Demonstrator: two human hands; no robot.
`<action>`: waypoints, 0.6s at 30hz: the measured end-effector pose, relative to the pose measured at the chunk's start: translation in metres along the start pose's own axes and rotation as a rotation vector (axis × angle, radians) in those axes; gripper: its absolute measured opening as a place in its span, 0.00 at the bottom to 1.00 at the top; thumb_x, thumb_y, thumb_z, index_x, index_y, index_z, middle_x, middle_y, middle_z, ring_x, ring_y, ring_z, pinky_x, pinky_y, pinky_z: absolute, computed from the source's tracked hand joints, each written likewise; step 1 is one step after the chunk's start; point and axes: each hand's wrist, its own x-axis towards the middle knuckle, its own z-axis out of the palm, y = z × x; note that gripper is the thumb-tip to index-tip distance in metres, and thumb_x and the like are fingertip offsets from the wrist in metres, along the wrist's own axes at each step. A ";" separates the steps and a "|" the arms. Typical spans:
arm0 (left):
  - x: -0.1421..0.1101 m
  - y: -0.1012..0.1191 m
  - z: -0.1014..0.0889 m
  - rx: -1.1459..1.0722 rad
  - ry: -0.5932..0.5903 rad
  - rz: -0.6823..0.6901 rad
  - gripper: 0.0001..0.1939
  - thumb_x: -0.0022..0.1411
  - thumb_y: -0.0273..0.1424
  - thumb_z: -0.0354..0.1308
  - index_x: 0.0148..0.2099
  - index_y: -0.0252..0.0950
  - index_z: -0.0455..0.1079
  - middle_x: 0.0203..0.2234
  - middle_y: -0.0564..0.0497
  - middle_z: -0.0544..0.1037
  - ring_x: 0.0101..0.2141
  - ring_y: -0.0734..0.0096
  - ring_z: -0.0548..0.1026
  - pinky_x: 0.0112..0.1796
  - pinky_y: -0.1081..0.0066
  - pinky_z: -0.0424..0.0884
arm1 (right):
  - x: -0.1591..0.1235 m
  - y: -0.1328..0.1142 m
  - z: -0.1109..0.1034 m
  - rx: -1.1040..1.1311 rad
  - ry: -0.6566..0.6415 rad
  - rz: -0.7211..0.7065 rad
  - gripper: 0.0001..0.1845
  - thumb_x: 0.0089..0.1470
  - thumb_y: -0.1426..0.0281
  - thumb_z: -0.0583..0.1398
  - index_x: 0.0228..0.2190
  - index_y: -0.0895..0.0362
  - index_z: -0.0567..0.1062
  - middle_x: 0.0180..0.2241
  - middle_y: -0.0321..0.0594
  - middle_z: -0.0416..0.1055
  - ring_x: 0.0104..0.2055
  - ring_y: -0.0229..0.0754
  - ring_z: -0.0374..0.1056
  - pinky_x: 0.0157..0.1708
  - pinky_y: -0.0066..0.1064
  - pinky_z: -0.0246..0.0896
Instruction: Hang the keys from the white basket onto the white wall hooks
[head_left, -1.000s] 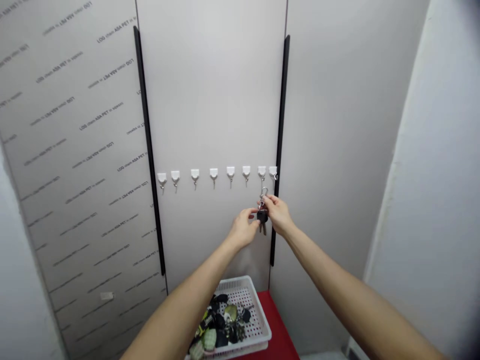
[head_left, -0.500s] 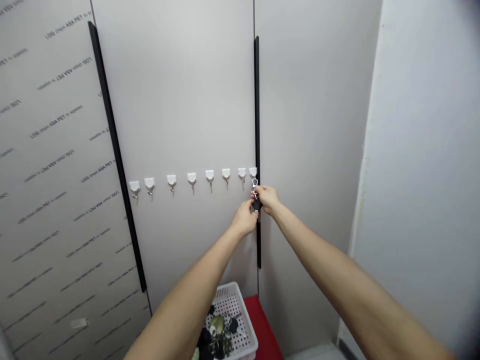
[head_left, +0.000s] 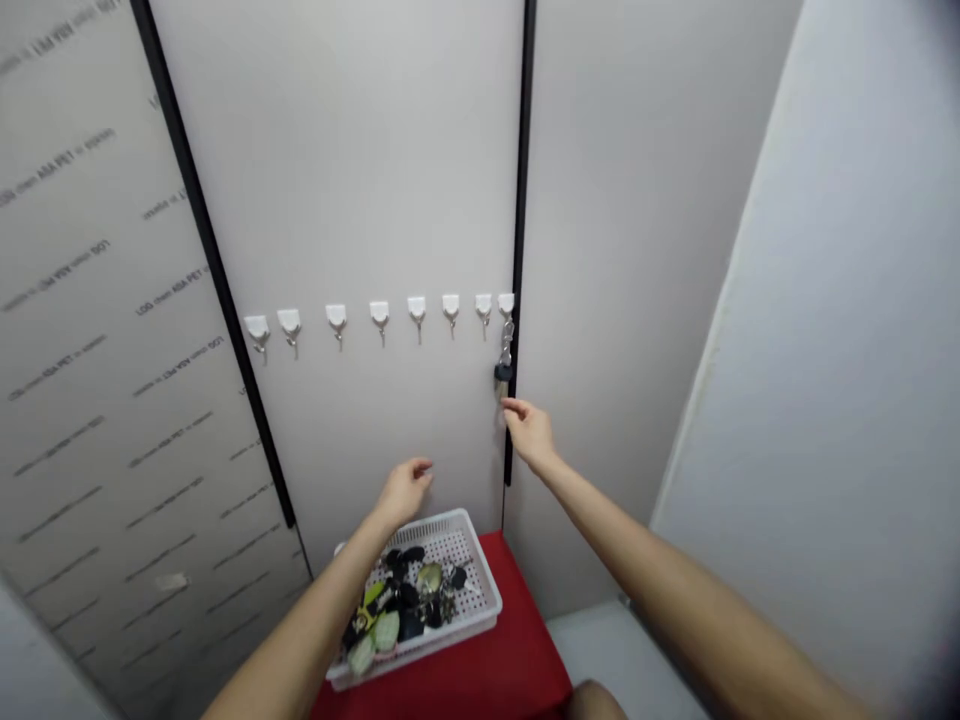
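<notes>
Head camera view looks onto a smooth, pale grey panel [head_left: 337, 180], which carries a row of eight small white hooks [head_left: 416, 305] with thin metal ends. At the rightmost hook [head_left: 506, 303], close to a long black vertical strip [head_left: 523, 180], is a bunch of silver keys with a black head [head_left: 502, 376]; it seems to hang there by its shiny metal clasp [head_left: 508, 342]. The right hand [head_left: 529, 432] is at the lower end of these keys, thumb and forefinger brought near together; whether they pinch the key tips or only brush them, I cannot tell. The left hand [head_left: 405, 492] is in the air above the far rim of a white perforated plastic basket [head_left: 489, 595], its fingers loosely bent, with a gap before the thumb and nothing held. This basket stands on a red surface [head_left: 517, 620] and contains more small items, among them a round yellow-green piece [head_left: 430, 577] and a pale green piece [head_left: 387, 631].

I judge that the step in hand is the last part of hanging the bunch. The next move probably calls for checking that the clasp sits securely, then for taking the right fingers away gently, so the keys do not slip off.
</notes>
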 end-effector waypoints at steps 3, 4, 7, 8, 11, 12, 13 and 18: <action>-0.024 -0.039 0.002 0.079 -0.117 -0.052 0.12 0.44 0.26 0.48 0.34 0.30 0.66 0.31 0.45 0.71 0.33 0.70 0.68 0.35 0.72 0.61 | -0.054 0.029 0.024 -0.062 -0.300 0.018 0.12 0.37 0.73 0.50 0.26 0.60 0.70 0.28 0.39 0.68 0.30 0.37 0.62 0.33 0.29 0.55; -0.032 -0.049 0.003 0.117 -0.167 -0.055 0.12 0.44 0.27 0.48 0.33 0.31 0.66 0.30 0.45 0.72 0.32 0.70 0.68 0.34 0.72 0.61 | -0.073 0.038 0.032 -0.087 -0.429 0.019 0.12 0.37 0.74 0.50 0.26 0.59 0.70 0.27 0.38 0.69 0.29 0.36 0.62 0.32 0.28 0.55; -0.050 -0.071 0.010 0.255 -0.274 -0.028 0.11 0.42 0.27 0.49 0.32 0.33 0.66 0.27 0.48 0.72 0.30 0.70 0.68 0.33 0.73 0.61 | -0.120 0.059 0.052 -0.202 -0.778 -0.056 0.12 0.37 0.76 0.49 0.25 0.59 0.70 0.23 0.37 0.68 0.25 0.35 0.61 0.28 0.27 0.55; -0.054 -0.075 0.013 0.304 -0.282 -0.015 0.11 0.42 0.26 0.49 0.32 0.34 0.66 0.27 0.48 0.72 0.30 0.70 0.68 0.33 0.73 0.60 | -0.130 0.063 0.057 -0.256 -0.855 -0.105 0.12 0.36 0.76 0.49 0.25 0.59 0.70 0.23 0.37 0.68 0.25 0.36 0.61 0.27 0.27 0.54; -0.061 -0.082 0.018 0.454 -0.276 0.012 0.12 0.41 0.26 0.49 0.32 0.36 0.66 0.30 0.47 0.72 0.33 0.66 0.67 0.34 0.71 0.59 | -0.147 0.069 0.065 -0.419 -0.929 -0.235 0.13 0.34 0.77 0.51 0.27 0.59 0.70 0.27 0.41 0.67 0.30 0.38 0.61 0.31 0.27 0.53; -0.062 -0.083 0.020 0.498 -0.279 0.016 0.12 0.42 0.26 0.49 0.33 0.36 0.66 0.31 0.46 0.71 0.34 0.65 0.67 0.34 0.70 0.59 | -0.148 0.069 0.067 -0.465 -0.910 -0.249 0.14 0.34 0.76 0.52 0.29 0.60 0.69 0.30 0.42 0.67 0.33 0.39 0.60 0.33 0.28 0.52; -0.062 -0.083 0.021 0.535 -0.285 0.020 0.13 0.42 0.26 0.49 0.34 0.36 0.66 0.32 0.46 0.71 0.34 0.64 0.67 0.34 0.69 0.59 | -0.148 0.069 0.068 -0.507 -0.882 -0.250 0.16 0.34 0.76 0.52 0.31 0.60 0.68 0.32 0.44 0.66 0.36 0.40 0.59 0.35 0.28 0.51; -0.057 -0.083 0.025 0.649 -0.331 0.036 0.17 0.43 0.28 0.47 0.40 0.37 0.62 0.36 0.46 0.69 0.38 0.65 0.65 0.37 0.70 0.58 | -0.146 0.066 0.073 -0.688 -0.833 -0.243 0.18 0.35 0.75 0.52 0.34 0.62 0.66 0.35 0.48 0.64 0.39 0.44 0.57 0.39 0.31 0.48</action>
